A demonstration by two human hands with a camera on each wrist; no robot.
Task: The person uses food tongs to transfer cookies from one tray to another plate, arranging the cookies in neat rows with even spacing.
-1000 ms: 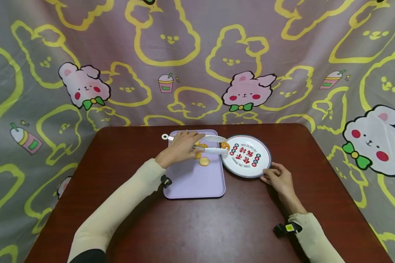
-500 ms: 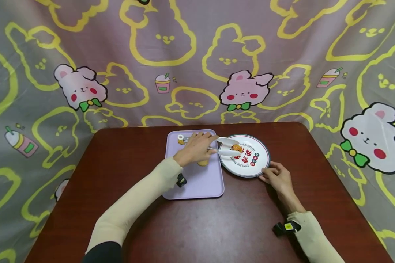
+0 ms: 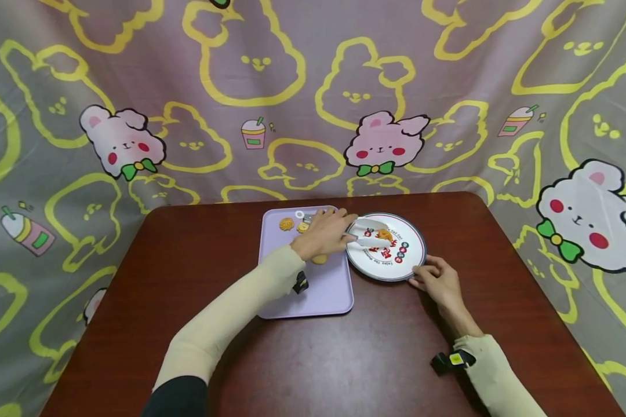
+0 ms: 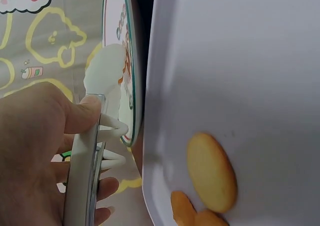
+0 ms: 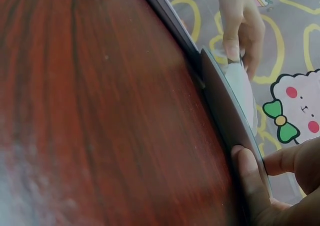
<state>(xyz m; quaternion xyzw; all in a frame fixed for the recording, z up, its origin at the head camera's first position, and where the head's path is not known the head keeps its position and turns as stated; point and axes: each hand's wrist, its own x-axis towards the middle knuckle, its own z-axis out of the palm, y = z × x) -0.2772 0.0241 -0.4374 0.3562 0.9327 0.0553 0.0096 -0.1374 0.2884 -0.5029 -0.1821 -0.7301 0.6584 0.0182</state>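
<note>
My left hand (image 3: 326,233) grips a pair of white-tipped food tongs (image 4: 82,171) by the handles. The tong tips lie over the round white plate (image 3: 367,265), around a golden-brown cookie (image 3: 384,235). Whether that cookie touches the plate, I cannot tell. At the plate's near right rim, my right hand (image 3: 440,282) pinches the edge; the right wrist view shows the thumb (image 5: 246,163) on one side and a finger on the other. Left of the plate lies a lilac tray (image 3: 313,298) with several cookies, including a swirled one (image 3: 286,223) and a smooth oval one (image 4: 211,172). My left hand covers part of them.
The tray and plate stand side by side on a dark red-brown wooden table (image 3: 396,341), toward its far edge. A patterned curtain (image 3: 292,104) hangs behind the table and along both sides.
My left hand has moved right with the tongs, bringing the cookie from the plate's left rim to over its middle. More tray cookies now show behind it. My right hand stays at the rim.
</note>
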